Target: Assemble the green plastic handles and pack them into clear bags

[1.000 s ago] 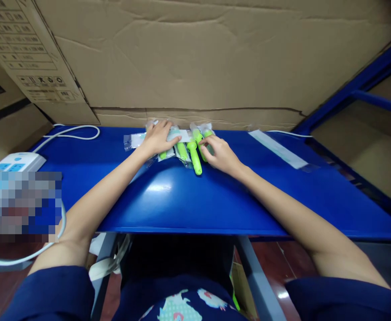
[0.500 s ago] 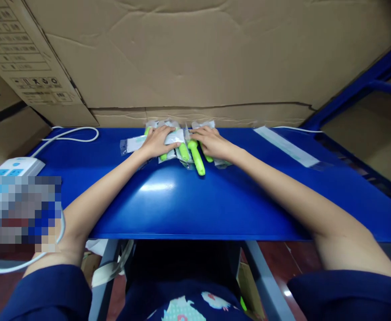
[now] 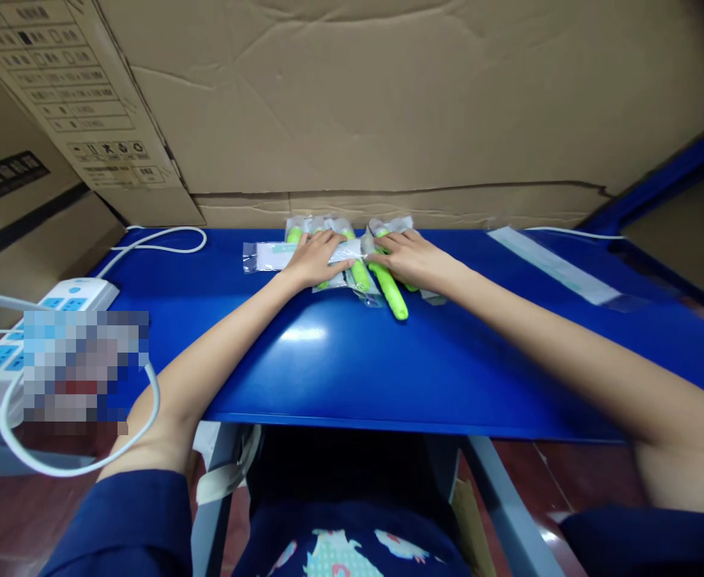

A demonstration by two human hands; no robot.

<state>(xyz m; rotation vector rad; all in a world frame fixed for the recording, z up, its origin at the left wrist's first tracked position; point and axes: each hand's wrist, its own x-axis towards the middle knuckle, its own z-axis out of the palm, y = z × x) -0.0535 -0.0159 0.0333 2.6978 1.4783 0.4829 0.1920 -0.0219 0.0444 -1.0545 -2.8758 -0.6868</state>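
Note:
My left hand (image 3: pixel 319 260) lies with fingers spread over a row of bright green, stick-like items (image 3: pixel 359 275) in clear plastic bags. Under its palm runs a white strip in a clear sleeve (image 3: pixel 273 256), laid crosswise over the bagged items. To the right, the fingers of my right hand (image 3: pixel 409 255) are bent around the upper part of another green stick-like item (image 3: pixel 393 295), whose lower end points towards me. Further green pieces and bags are partly hidden beneath the right hand. What kind of items these are, I cannot tell.
A second sleeved white strip (image 3: pixel 556 264) lies on the blue table (image 3: pixel 340 361) to the right. Cardboard (image 3: pixel 388 104) stands behind the table. At left are a white power strip (image 3: pixel 87 296), a looping white cable (image 3: pixel 153 401) and a blurred-out object.
The view has turned slightly left, so everything appears further right. Both hands stay on the same green items, with little movement against the table.

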